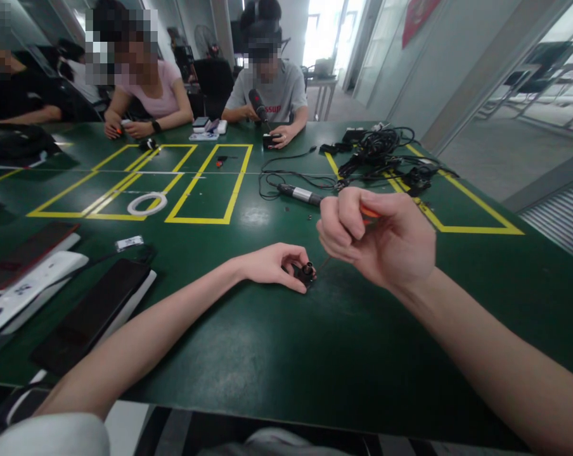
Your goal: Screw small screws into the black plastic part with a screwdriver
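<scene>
My left hand point(270, 263) rests on the green table, its thumb and fingers closed around a small black part point(307, 272) with a round, socket-like piece on top. Raised to the right of it, my right hand point(386, 237) is wrapped round the orange handle of a screwdriver point(369, 213). A thin shaft slants from below that fist down towards the black part. Whether its tip touches the part, I cannot tell. Behind my right hand lies a black and silver pen-shaped tool point(300, 193) with a cord, and a few tiny dark pieces lie near it.
Tangled black cables point(376, 152) are heaped at the back right. A white tape roll point(147, 204) lies on yellow-taped outlines. At left are a white power strip point(34, 288) and dark flat devices point(99, 310). Across the table, a person point(267, 88) holds a power driver point(257, 104); others sit leftward.
</scene>
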